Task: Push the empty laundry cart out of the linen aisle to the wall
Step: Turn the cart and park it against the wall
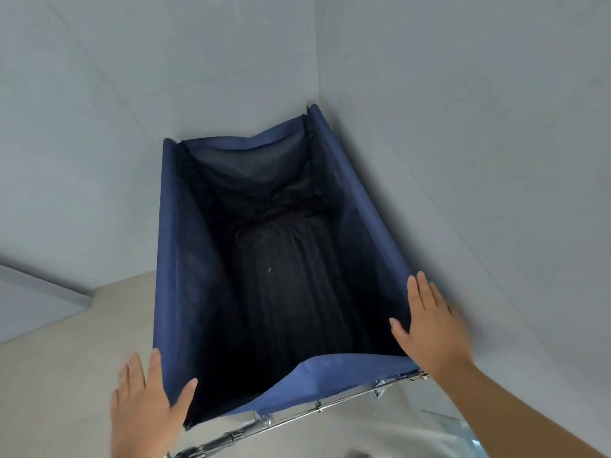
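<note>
Two pale grey tiled walls are being seen meeting in a corner, and the laundry cart is standing in it, right side just beside the right wall. Its deep rectangular bag of blue fabric, dark mesh inside, is lying empty above the beige floor. The left hand is being held flat at the near-left corner, fingers straight, thumb spread. The right hand is being held flat over the right rim, fingers slightly spread. A chrome frame bar is showing below.
</note>
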### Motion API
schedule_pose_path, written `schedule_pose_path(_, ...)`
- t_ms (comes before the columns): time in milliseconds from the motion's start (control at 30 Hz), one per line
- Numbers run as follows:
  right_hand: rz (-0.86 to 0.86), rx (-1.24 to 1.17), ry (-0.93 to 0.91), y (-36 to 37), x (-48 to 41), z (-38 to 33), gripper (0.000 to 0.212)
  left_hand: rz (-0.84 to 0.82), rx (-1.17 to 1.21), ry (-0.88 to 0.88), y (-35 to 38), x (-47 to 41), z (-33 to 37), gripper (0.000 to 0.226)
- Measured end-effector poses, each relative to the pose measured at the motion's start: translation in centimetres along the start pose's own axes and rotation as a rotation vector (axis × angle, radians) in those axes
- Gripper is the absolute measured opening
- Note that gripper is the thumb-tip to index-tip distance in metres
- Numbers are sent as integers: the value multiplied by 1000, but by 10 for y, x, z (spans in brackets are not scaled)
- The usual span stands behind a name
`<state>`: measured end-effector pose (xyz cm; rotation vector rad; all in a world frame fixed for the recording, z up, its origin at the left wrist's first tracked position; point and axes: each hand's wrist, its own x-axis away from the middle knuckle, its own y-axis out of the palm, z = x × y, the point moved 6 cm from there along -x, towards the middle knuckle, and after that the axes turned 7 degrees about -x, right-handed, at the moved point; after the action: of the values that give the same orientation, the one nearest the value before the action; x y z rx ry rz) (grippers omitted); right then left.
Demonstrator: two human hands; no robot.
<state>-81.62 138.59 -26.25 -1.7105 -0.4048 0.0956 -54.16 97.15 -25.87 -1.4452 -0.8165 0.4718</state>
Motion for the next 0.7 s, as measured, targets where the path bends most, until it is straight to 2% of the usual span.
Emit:
schedule_pose_path(367, 45, -21, -22, -7, -11, 8, 89, 206, 112, 185, 2, 15, 24, 92)
schedule_pose_path(700, 49, -51, -20, -4, -11, 11, 91, 236, 137, 225, 8, 15, 23, 94)
